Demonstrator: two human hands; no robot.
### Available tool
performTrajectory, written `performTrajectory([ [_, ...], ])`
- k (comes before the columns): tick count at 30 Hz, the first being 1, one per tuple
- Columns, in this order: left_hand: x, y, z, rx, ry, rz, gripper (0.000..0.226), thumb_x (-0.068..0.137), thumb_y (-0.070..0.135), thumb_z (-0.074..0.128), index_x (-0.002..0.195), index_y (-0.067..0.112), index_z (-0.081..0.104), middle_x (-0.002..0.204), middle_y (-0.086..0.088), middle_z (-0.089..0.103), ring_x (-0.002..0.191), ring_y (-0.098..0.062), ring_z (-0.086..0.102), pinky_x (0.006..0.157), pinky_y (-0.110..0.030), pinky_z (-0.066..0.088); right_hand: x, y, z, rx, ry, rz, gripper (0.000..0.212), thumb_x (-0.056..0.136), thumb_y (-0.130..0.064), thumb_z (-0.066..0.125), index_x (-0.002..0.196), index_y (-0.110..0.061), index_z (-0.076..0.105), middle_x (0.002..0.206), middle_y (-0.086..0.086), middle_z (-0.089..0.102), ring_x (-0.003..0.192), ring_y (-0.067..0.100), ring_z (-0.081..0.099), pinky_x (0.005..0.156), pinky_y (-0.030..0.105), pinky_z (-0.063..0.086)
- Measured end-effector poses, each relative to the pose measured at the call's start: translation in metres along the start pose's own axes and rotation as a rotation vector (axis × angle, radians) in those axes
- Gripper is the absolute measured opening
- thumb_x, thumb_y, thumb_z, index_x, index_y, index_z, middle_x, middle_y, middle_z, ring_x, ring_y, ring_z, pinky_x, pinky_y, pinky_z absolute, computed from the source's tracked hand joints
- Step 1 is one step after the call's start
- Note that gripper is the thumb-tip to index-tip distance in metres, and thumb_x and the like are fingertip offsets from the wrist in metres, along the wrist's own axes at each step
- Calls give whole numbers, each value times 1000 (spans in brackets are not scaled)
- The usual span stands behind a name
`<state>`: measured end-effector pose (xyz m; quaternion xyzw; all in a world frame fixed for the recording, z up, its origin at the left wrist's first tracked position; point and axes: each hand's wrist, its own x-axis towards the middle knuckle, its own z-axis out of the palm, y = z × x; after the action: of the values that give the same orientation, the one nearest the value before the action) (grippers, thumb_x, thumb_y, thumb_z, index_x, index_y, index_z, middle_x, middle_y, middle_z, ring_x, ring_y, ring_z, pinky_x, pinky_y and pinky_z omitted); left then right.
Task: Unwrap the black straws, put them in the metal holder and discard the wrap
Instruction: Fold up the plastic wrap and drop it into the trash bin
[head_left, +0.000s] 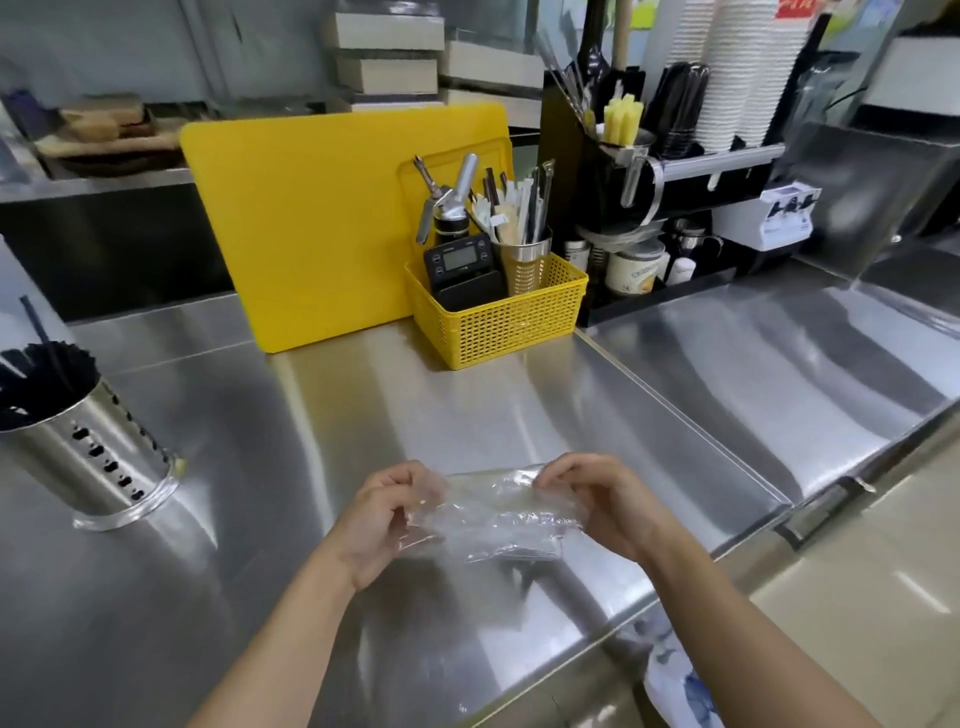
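- Clear wrap (493, 519), empty and crumpled, stretched between left hand (387, 519) and right hand (602, 506) just above the steel desk (363, 405); each hand pinching one end, probably to gather it for binning.
- White bag (675, 680) below the desk edge on the right, possibly the bin; hard to tell.
- Black straws (39, 364) already standing in the metal holder (98, 452), far left on the desk, well apart from the hands.
- Yellow basket (498, 317) and yellow board (322, 228) further back, out of the way.
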<state>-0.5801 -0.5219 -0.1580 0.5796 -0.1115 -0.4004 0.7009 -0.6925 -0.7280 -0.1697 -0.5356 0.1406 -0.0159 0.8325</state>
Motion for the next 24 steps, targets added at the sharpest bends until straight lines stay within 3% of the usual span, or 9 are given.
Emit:
performTrajectory([
  [3,13,-1,-10,-39,-48,-63,36,85,23,35,78,-3,60,66,-10,64,57,-20,56,55,-26,43,-1,1,-3,0,27,38,15,74,-18,57,70,-6,65,70,4,60,60,17,59,45,22,43],
  [5,20,-6,-6,68,-42,-118,48,81,48,46,75,4,63,67,-9,65,55,-17,58,57,-30,37,0,2,-6,-111,74,20,6,74,-6,62,72,-12,62,71,1,57,55,11,57,41,19,39],
  [6,23,-9,-1,140,-38,-122,41,69,50,61,72,9,62,66,-6,63,50,-14,58,52,-27,35,2,3,-7,-144,99,1,16,75,3,61,76,-13,61,73,2,56,53,9,57,41,18,40],
  [9,30,-20,11,196,18,-89,47,50,16,77,91,13,55,80,-6,56,58,-15,61,50,-21,45,4,11,-11,-102,236,-70,46,73,18,59,104,-16,60,76,3,52,56,10,59,52,19,47],
  [12,41,-26,16,236,49,-146,91,33,15,91,113,9,48,105,-16,58,90,-29,61,84,-35,50,-4,17,-19,-159,446,-132,59,67,11,70,117,-15,54,81,2,54,63,9,62,60,21,49],
  [14,47,-31,27,232,-27,-175,85,31,30,90,104,2,56,95,-21,58,83,-25,55,70,-31,47,-16,18,-26,-213,553,-156,45,63,5,76,104,-9,61,82,4,59,60,3,62,59,14,48],
  [16,52,-39,46,220,-40,-167,64,49,32,84,99,-1,60,88,-16,54,78,-23,48,60,-29,42,-33,19,-37,-246,627,-177,24,66,4,75,84,-7,64,77,7,60,60,8,60,60,14,48],
  [19,58,-53,83,397,-29,-39,24,79,26,69,73,8,54,69,-9,50,66,-17,46,57,-25,34,-58,15,-63,-280,697,-210,15,72,1,72,79,-3,59,75,11,52,65,15,52,63,17,48],
  [24,66,-62,156,597,-43,135,40,85,23,62,58,17,33,54,4,37,41,-3,34,47,-21,29,-90,3,-114,-315,729,-262,23,79,3,65,68,-12,51,48,-11,57,50,1,51,62,24,44],
])
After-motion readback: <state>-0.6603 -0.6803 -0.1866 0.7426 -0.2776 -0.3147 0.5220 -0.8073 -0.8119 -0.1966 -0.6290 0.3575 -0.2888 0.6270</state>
